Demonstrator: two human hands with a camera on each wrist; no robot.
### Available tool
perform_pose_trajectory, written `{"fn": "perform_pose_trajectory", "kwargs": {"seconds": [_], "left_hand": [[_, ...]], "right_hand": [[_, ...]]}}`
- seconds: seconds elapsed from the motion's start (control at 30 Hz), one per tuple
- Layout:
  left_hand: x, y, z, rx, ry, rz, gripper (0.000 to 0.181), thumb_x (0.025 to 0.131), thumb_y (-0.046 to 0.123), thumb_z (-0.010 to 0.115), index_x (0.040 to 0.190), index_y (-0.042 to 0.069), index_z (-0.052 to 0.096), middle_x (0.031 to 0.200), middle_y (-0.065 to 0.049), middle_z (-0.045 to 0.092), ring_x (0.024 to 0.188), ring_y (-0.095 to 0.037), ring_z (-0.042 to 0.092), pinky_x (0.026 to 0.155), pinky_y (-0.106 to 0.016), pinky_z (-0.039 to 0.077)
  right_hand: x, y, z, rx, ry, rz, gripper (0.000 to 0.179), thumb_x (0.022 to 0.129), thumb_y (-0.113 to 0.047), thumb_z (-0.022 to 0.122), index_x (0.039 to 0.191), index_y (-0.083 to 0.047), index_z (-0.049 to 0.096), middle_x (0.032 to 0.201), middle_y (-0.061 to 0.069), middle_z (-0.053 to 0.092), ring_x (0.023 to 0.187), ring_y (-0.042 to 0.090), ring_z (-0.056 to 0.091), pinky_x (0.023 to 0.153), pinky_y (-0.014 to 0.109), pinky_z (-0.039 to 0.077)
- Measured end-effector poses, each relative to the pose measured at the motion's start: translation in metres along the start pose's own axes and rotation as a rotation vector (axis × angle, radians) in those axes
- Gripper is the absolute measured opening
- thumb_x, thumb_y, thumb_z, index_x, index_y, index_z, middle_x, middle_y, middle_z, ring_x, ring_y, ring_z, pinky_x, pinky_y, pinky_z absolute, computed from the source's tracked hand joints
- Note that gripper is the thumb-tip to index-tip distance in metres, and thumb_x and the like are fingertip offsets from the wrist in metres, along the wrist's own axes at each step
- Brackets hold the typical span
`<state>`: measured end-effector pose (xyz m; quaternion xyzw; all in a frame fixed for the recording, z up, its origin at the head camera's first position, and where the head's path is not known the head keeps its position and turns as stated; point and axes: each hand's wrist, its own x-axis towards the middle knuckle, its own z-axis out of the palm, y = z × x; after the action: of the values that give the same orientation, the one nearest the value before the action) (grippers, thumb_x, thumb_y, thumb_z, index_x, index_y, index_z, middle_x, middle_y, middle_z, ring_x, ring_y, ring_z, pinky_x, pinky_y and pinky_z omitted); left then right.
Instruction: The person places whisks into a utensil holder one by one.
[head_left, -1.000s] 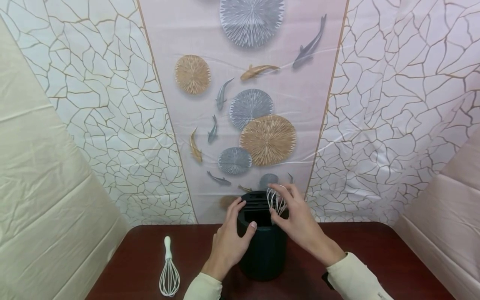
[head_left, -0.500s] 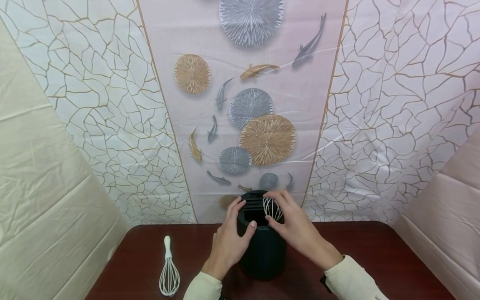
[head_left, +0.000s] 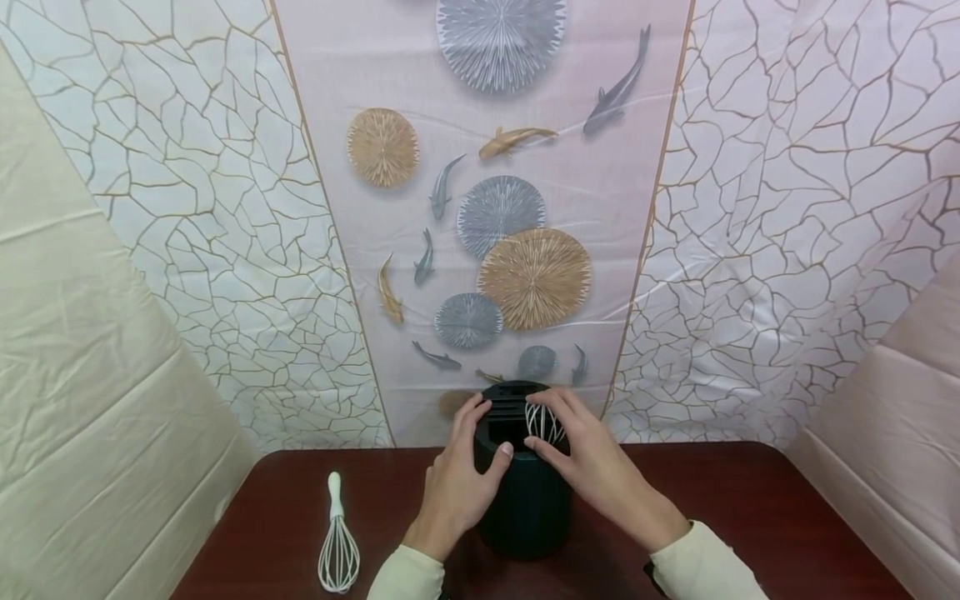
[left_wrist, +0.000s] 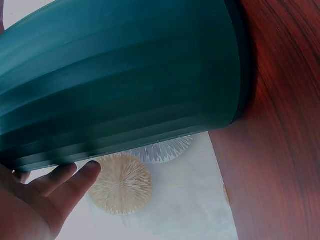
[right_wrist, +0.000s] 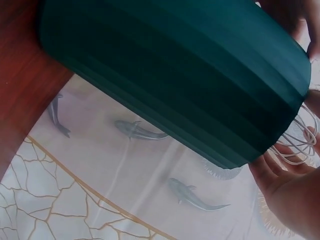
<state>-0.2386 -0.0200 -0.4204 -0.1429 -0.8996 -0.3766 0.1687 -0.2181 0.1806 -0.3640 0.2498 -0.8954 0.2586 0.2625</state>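
A dark green, ribbed utensil holder (head_left: pixel 525 508) stands upright on the table, its black top divided into slots and a larger opening. My left hand (head_left: pixel 459 487) grips its upper left side, thumb at the front of the rim and fingers round the far side. In my right hand (head_left: pixel 603 458) is a whisk (head_left: pixel 542 423), pinched by its pale wire loops at the right of the opening. Its handle is hidden, down inside the holder. The right wrist view shows the wire loops (right_wrist: pixel 299 145) sticking out past the rim between thumb and fingers.
A second whisk (head_left: pixel 339 542), with a white handle, lies on the dark red wooden table (head_left: pixel 277 508) to the left, handle pointing away. Behind the table hangs a patterned cloth (head_left: pixel 420 392) with fish and round motifs. Pale padded panels (head_left: pixel 90 400) flank both sides.
My right hand has moved down and slightly left, and the whisk has sunk lower into the holder. The left hand, the holder and the second whisk have stayed put.
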Motion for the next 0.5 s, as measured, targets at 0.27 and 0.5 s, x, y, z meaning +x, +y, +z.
{"fn": "perform_pose_trajectory", "kwargs": {"seconds": [0.27, 0.5], "left_hand": [[-0.0015, -0.0006, 0.001, -0.009, -0.004, 0.002, 0.067, 0.095, 0.065, 0.047, 0.154, 0.04, 0.028, 0.161, 0.019, 0.021, 0.088, -0.025, 0.066, 0.072, -0.058, 0.05], [0.0007, -0.0018, 0.0009, -0.006, -0.001, 0.007, 0.066, 0.095, 0.065, 0.047, 0.154, 0.04, 0.027, 0.16, 0.023, 0.018, 0.086, -0.023, 0.066, 0.07, -0.054, 0.051]], "right_hand": [[-0.0061, 0.0023, 0.0025, 0.032, 0.046, -0.024, 0.054, 0.089, -0.023, 0.076, 0.137, -0.019, 0.054, 0.137, 0.0, 0.053, 0.127, 0.019, 0.053, 0.097, 0.043, 0.05], [0.0007, -0.0013, -0.0003, 0.021, 0.007, 0.002, 0.054, 0.09, -0.025, 0.075, 0.138, -0.02, 0.051, 0.135, 0.001, 0.055, 0.124, 0.02, 0.055, 0.097, 0.044, 0.051]]}}
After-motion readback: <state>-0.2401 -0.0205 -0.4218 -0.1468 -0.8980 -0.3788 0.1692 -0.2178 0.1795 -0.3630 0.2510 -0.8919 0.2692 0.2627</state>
